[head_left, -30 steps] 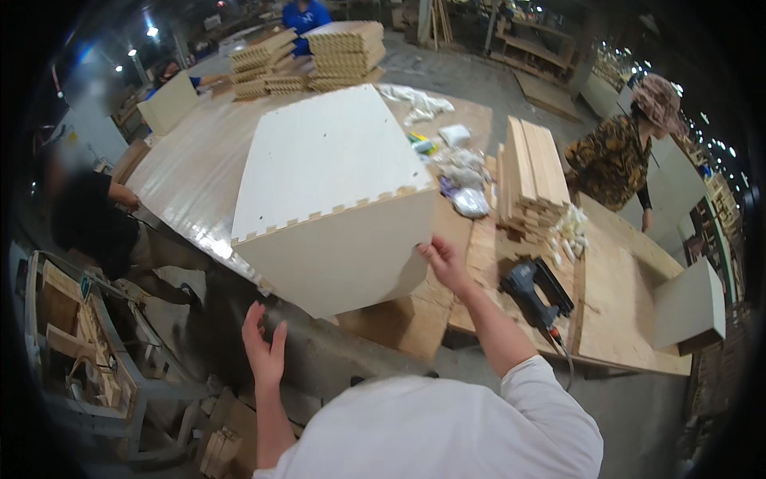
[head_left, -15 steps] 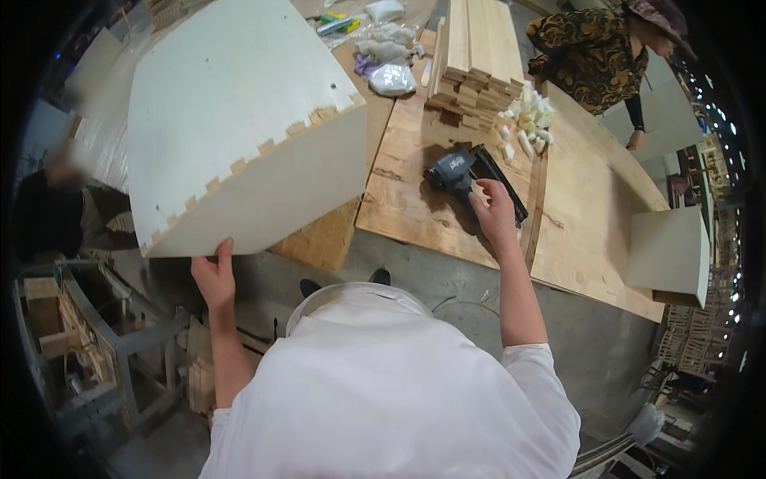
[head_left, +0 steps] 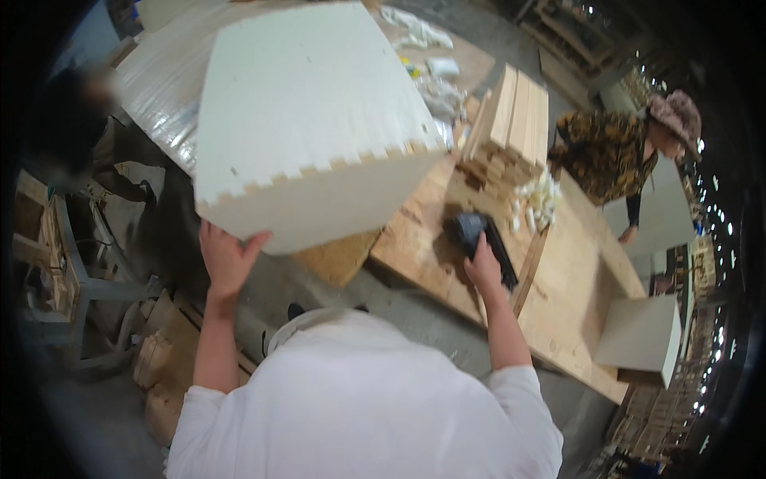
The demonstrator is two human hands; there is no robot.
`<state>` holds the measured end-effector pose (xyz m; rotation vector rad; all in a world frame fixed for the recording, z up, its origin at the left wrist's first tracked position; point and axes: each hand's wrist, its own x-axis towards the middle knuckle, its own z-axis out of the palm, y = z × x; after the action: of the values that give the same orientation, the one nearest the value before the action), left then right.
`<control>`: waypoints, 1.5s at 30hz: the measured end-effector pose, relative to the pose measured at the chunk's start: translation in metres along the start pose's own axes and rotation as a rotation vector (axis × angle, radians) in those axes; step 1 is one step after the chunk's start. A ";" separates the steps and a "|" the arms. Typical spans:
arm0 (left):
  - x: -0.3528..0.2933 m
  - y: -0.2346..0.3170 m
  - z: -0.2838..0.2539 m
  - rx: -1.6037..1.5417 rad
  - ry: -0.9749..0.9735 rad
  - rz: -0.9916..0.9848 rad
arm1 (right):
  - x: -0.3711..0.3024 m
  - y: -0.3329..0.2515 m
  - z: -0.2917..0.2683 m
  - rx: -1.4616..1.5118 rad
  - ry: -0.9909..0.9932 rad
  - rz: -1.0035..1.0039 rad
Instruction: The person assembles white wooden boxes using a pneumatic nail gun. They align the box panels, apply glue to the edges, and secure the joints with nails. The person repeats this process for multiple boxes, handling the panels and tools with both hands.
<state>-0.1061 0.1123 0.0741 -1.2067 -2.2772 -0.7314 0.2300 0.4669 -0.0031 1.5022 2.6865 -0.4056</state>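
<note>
A pale, white-faced wooden box (head_left: 319,104) with finger-jointed corners stands in front of me, its near edge jutting toward my body. My left hand (head_left: 227,257) is at its lower left corner, thumb and fingers spread along the bottom edge; some fingertips are hard to make out. On the plywood tabletop to the right lies a dark nail gun (head_left: 501,254). My right hand (head_left: 483,270) is closed round its handle, index finger pointing up along the tool. The grip itself is mostly hidden under my palm.
Stacked pale boards (head_left: 515,120) and a heap of small white blocks (head_left: 538,199) lie beyond the nail gun. A smaller box (head_left: 638,335) sits at the table's right end. One person (head_left: 610,152) works at far right, another (head_left: 68,120) at left. A metal frame (head_left: 104,291) stands lower left.
My right hand has come down onto the nail gun and taken its handle. My left hand has shifted to the box's left corner and spread its thumb. The whole view has turned somewhat.
</note>
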 end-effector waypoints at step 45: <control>-0.020 -0.027 0.017 -0.397 0.050 0.021 | -0.094 -0.255 -0.356 0.703 -0.330 -0.109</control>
<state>-0.1211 0.0989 0.0426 -1.3612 -2.1356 -1.2340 0.0989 0.3486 0.4086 1.2272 2.4681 -1.5738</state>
